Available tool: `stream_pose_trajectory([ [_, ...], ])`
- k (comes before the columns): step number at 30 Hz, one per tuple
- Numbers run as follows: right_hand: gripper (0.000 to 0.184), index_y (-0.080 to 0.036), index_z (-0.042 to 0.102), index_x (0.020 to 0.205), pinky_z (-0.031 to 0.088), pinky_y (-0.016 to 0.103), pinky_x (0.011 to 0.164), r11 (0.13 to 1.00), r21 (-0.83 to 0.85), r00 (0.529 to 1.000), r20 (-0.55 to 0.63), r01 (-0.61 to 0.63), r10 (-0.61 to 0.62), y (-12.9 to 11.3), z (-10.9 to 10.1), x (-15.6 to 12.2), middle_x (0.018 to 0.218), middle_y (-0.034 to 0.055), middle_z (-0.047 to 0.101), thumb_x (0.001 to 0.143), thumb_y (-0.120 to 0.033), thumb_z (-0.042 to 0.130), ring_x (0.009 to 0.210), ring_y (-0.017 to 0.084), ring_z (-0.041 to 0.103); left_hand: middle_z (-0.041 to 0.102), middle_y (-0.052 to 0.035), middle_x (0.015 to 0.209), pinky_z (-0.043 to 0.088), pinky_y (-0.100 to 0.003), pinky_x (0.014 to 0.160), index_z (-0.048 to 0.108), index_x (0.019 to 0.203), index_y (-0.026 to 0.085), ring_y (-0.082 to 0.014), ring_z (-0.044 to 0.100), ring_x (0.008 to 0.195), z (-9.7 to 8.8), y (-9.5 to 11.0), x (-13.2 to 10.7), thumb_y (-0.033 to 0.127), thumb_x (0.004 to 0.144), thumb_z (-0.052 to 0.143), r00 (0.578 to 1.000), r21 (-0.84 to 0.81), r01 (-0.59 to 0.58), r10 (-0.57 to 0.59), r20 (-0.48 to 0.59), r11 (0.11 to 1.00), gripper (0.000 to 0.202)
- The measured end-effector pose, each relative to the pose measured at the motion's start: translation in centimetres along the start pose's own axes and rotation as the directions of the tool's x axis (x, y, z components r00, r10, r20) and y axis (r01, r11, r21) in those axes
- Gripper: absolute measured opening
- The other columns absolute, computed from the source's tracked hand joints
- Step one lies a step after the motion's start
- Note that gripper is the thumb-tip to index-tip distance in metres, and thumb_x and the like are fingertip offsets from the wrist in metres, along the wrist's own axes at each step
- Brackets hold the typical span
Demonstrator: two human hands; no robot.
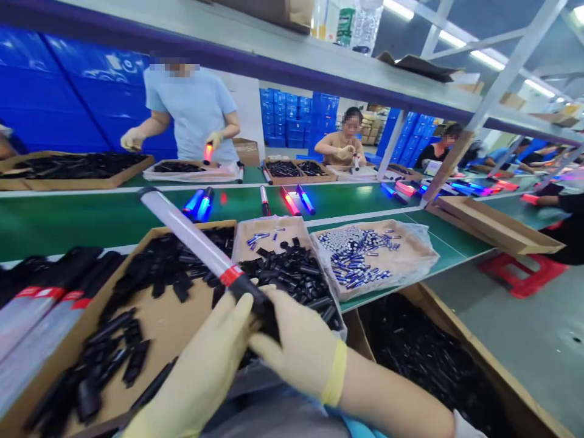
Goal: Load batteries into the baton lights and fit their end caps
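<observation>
Both of my hands, in pale yellow gloves, are closed around the black handle of a light baton (194, 237). Its white tube, unlit, slants up and to the left, with a red band above the handle. My left hand (212, 344) grips from the left side, while my right hand (301, 334) wraps the lower end of the handle and hides part of it. Beneath the hands lies a tray of small black parts (296, 274). A cardboard box of black plastic pieces (171, 316) is to the left.
Batteries (351, 274) fill a lined tray at right. More batons (41, 304) are stacked at far left. Lit batons (198, 204) lie on the green belt (91, 213). Across it, co-workers (191, 115) handle batons. A shelf beam (228, 48) crosses overhead; a deep carton (438, 359) stands lower right.
</observation>
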State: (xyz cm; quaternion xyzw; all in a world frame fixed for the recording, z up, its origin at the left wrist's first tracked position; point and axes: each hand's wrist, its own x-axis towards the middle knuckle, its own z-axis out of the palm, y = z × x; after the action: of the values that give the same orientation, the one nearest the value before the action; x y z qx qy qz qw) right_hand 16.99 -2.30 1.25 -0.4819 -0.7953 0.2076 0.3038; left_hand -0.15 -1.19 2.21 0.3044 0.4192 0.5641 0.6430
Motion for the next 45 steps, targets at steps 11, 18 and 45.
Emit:
stream_pose_trajectory([
  [11, 0.021, -0.011, 0.077, 0.095, 0.048, 0.032, 0.093, 0.684, -0.662, 0.886, 0.065, -0.306, 0.459, 18.1, -8.3, 5.6, 0.107, 0.0173, 0.07, 0.094, -0.017, 0.057, 0.102, 0.024, 0.068, 0.045, 0.001, 0.071, 0.038, -0.016, 0.037, 0.07, 0.097, 0.013, -0.006, 0.04, 0.049, 3.3, 1.3, 3.7, 0.029, 0.09, 0.065, 0.965, -0.092, 0.245, -0.251, -0.069, 0.965, 0.018],
  [18, 0.03, -0.007, 0.075, 0.11, 0.05, 0.033, 0.091, 0.57, -0.765, 0.844, 0.065, -0.3, 0.532, 18.8, -6.4, 6.0, 0.113, 0.0237, 0.07, 0.094, -0.026, 0.06, 0.108, 0.029, 0.068, 0.054, -0.0038, 0.074, 0.048, -0.022, 0.047, 0.069, 0.095, 0.014, -0.0118, 0.05, 0.056, 5.5, 0.2, 4.2, 0.03, 0.095, 0.055, 0.958, -0.111, 0.283, -0.286, -0.014, 0.953, 0.021],
  [45, 0.015, -0.023, 0.069, 0.104, 0.052, 0.024, 0.076, 0.952, -0.279, 0.99, 0.018, -0.126, 0.137, 1.6, -3.4, -0.1, 0.093, 0.0013, 0.074, 0.097, -0.027, 0.057, 0.083, 0.016, 0.07, 0.073, -0.0127, 0.103, 0.061, -0.04, 0.091, 0.07, 0.11, 0.015, -0.0229, 0.071, 0.098, -1.6, -1.2, -4.5, 0.024, 0.099, 0.052, 0.99, -0.391, 0.119, -0.141, -0.028, 0.913, 0.022],
])
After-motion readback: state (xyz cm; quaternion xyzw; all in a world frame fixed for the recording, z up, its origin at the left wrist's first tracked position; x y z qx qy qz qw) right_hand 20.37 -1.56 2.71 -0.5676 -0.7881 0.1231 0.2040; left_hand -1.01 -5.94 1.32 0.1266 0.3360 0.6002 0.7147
